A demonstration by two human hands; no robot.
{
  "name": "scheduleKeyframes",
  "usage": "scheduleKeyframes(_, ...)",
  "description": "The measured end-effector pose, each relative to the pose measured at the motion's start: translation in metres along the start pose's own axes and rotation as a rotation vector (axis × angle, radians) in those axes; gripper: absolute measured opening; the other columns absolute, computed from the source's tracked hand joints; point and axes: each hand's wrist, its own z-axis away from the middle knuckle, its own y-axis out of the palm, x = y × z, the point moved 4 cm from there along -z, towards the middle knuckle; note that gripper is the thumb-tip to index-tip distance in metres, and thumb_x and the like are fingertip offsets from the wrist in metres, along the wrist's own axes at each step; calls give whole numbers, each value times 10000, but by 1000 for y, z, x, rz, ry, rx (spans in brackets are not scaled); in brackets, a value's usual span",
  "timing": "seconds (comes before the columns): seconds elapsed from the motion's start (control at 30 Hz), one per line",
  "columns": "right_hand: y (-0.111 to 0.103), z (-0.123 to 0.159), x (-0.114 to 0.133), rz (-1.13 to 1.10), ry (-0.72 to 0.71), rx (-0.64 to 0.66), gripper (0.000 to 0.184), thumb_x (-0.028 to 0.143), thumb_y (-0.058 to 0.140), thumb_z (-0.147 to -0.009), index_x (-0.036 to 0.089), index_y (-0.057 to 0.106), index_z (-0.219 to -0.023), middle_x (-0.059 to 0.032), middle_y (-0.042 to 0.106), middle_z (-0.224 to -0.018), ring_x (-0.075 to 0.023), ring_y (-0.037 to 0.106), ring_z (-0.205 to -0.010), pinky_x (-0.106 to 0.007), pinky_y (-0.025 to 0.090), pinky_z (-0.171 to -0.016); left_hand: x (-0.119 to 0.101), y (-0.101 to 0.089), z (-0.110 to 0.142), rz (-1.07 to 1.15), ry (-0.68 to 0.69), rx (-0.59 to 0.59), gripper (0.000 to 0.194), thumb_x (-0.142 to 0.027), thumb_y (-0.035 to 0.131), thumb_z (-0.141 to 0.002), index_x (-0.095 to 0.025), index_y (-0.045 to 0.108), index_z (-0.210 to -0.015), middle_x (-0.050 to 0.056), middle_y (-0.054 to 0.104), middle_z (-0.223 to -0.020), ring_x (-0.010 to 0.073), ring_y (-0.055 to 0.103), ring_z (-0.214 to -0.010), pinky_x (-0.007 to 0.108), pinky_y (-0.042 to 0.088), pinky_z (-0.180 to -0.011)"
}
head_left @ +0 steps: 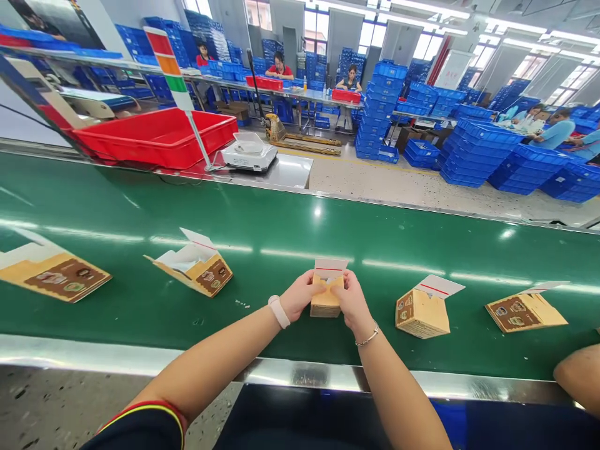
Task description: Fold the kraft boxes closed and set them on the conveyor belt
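A hand can pass forward over the green conveyor belt [300, 231] from the left grip [300, 297] and right grip [352, 303] up to the belt's far edge. The small carton [327, 297] stands between the grips and blocks any straight path across. Sideways, the open carton [197, 269] is in the way on the left, and the carton [422, 309] on the right, each with passable belt before it. Beyond them lie the end carton [51, 272] and the far-right carton [525, 310]. Another person's arm [581, 378] comes in at the right edge.
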Motion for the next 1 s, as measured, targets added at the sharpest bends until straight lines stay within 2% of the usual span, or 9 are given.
scheduleKeyframes(0.13, -26, 26, 12, 101, -492, -387, 494, 397, 574, -738, 209, 417, -1166, -136, 458, -1268, -292, 424, -1260, -561, 319, -1070, -15, -23, 35, -293, 479, -190, 440, -392, 703, -735, -193, 576, -1107, 123, 612, -1198, 266, 568, -1122, 357, 468, -868)
scheduleKeyframes(0.2, -28, 56, 17, 169, -879, -491, 462, 361, 526, -806, 238, 375, -1225, -129, 378, -1328, -294, 363, -1317, -591, 269, -1093, -29, -53, 69, -412, 861, -437, 389, -438, 647, -793, -210, 545, -1091, 110, 601, -1142, 249, 580, -1080, 330, 478, -783)
scheduleKeyframes(0.27, -16, 83, 16, 235, -1201, -396, 471, 304, 518, -812, 260, 371, -1257, -115, 373, -1322, -283, 371, -1312, -573, 289, -1093, -41, -91, 102, -483, 1183, -805, 468, -480, 674, -763, -224, 491, -1111, 98, 561, -1142, 246, 567, -1077, 315, 469, -740)
scheduleKeyframes(0.37, 26, 96, 5, 438, -1264, 111, 468, 232, 504, -817, 245, 401, -1273, -116, 481, -1241, -250, 472, -1231, -482, 424, -1027, -53, -149, 116, -515, 1148, -1132, 710, -553, 741, -671, -228, 427, -1218, 130, 461, -1310, 275, 503, -1184, 345, 459, -818)
scheduleKeyframes(0.47, 80, 80, -10, 659, -1149, 501, 481, 238, 489, -839, 217, 398, -1312, -134, 547, -1264, -248, 487, -1246, -471, 447, -1025, -62, -185, 89, -415, 897, -880, 727, -628, 709, -664, -209, 471, -1208, 148, 503, -1307, 289, 541, -1147, 375, 469, -878)
scheduleKeyframes(0.57, 130, 44, -15, 844, -1068, 544, 633, 354, 523, -833, 148, 348, -1405, -180, 442, -1440, -331, 323, -1386, -614, 305, -1096, -60, -190, 65, -335, 781, -607, 670, -614, 700, -681, -185, 526, -1166, 146, 592, -1228, 286, 604, -1054, 396, 495, -889)
scheduleKeyframes(0.67, 164, 12, -14, 1013, -931, 551, 731, 432, 590, -800, 153, 367, -1438, -151, 351, -1522, -388, 194, -1430, -697, 206, -1086, -53, -184, 60, -401, 784, -552, 610, -583, 675, -732, -165, 565, -1164, 159, 605, -1246, 297, 606, -1076, 421, 490, -929)
scheduleKeyframes(0.9, 171, -9, 2, 1023, -785, 607, 372, 467, 617, -818, 323, 647, -1160, -23, 664, -1220, -351, 410, -1252, -723, 167, -1045, -56, -173, 59, -916, 883, -438, 435, -567, 452, -875, -214, 701, -923, 95, 709, -1029, 279, 586, -1046, 458, 446, -949)
scheduleKeyframes(1.0, 167, -13, -3, 867, -742, 590, 253, 418, 517, -880, 279, 707, -972, -40, 705, -1049, -279, 512, -1110, -614, 286, -1052, -64, -167, 50, -989, 799, -420, 454, -512, 361, -899, -220, 670, -741, 79, 710, -926, 269, 588, -986, 467, 427, -921)
